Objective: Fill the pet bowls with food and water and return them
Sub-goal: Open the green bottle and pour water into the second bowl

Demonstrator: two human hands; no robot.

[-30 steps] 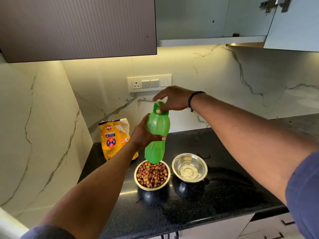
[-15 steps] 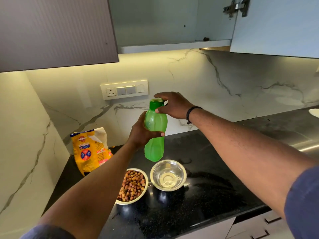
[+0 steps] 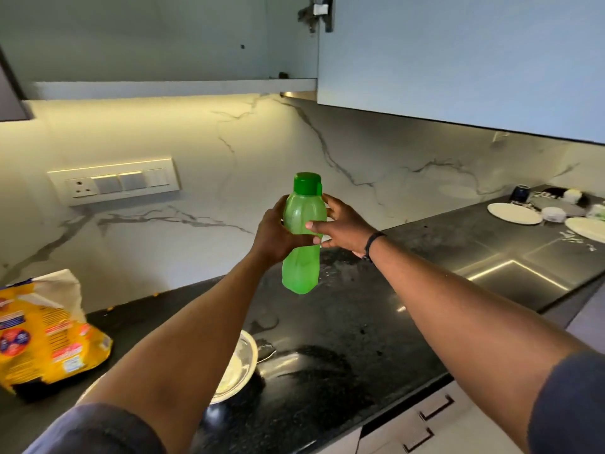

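A green water bottle [image 3: 302,237] with its green cap on is held upright in the air above the black counter [image 3: 343,322]. My left hand [image 3: 276,234] grips its body from the left. My right hand [image 3: 340,226] grips it from the right, fingers across its front. Below, part of the steel water bowl [image 3: 237,368] shows beside my left forearm, which hides the rest of it. The food bowl is hidden behind that arm.
A yellow pet food bag [image 3: 42,335] lies at the left on the counter. White plates [image 3: 514,213] and dishes sit at the far right by a steel sink area [image 3: 510,273]. An open wall cupboard [image 3: 163,40] hangs overhead. Drawers [image 3: 425,417] are below the counter edge.
My right hand left the cap and now grips the bottle's body. The view swung right, so the bowls slid down-left under my left arm and the sink side came into sight.
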